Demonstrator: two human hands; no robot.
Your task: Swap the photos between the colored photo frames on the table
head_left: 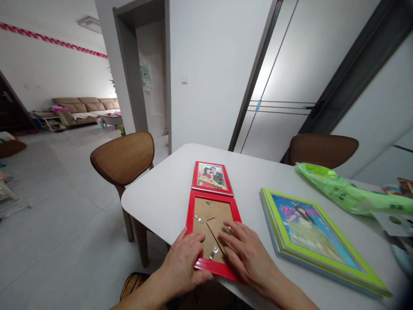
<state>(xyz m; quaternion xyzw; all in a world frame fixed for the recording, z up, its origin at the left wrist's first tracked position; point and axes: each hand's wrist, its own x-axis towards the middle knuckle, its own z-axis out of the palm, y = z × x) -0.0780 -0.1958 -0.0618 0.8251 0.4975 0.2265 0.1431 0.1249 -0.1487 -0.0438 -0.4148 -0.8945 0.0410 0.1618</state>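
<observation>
A red picture frame [191,205] lies face down at the table's near edge, its brown backing board [201,234] upward. Metal turn clips [213,252] sit around the board, and a thin slit outlines the stand flap. My left hand [185,258] is closed around the frame's lower left corner, fingers on top and thumb along the near edge. Over the right side, my right hand [247,254] has its bent fingers apart on the board, fingertips at a partly covered clip [227,229]. Touching the far edge is a second red frame [229,183], face up with a photo of a couple.
Green-edged picture frames [280,232] are stacked on the right of the white table [161,193], a portrait on top. Beyond them lies a green plastic bag [351,193]. Wooden chairs stand at the left [124,157] and far side [322,148].
</observation>
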